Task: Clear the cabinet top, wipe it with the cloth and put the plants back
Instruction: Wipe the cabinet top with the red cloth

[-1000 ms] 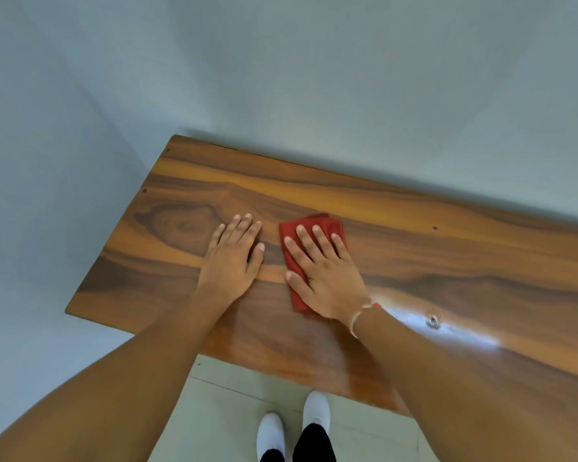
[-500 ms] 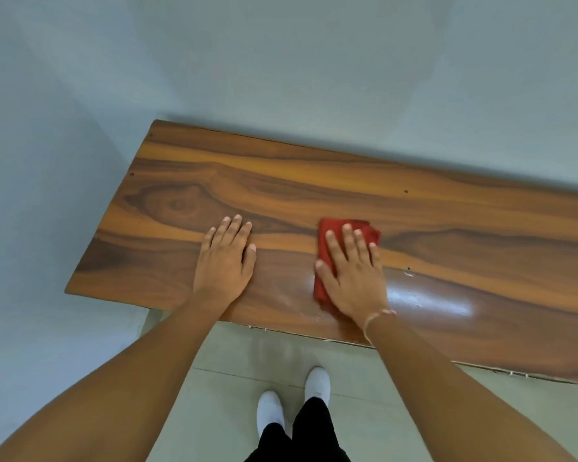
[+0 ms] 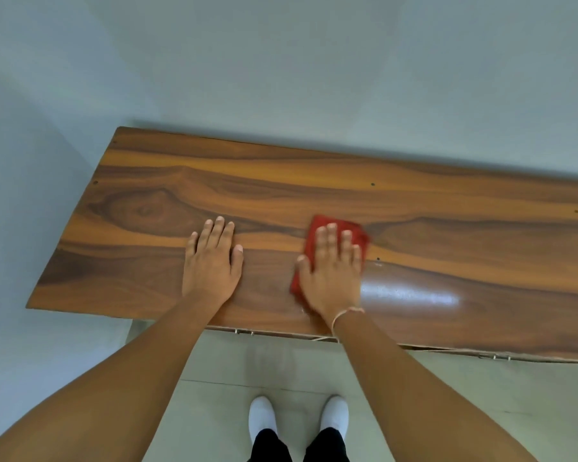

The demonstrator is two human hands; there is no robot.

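Pale walls frame a wooden tabletop (image 3: 314,181), where the right hand (image 3: 331,271) presses flat, fingers spread, on a red cloth (image 3: 356,233) mid-surface; the left hand (image 3: 211,261) lies open and empty just beside it.

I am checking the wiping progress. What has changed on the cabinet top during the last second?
The right hand slid the red cloth rightward along the cabinet top, away from the left hand. The left hand stayed flat on the wood; the right palm stayed pressed on the cloth.
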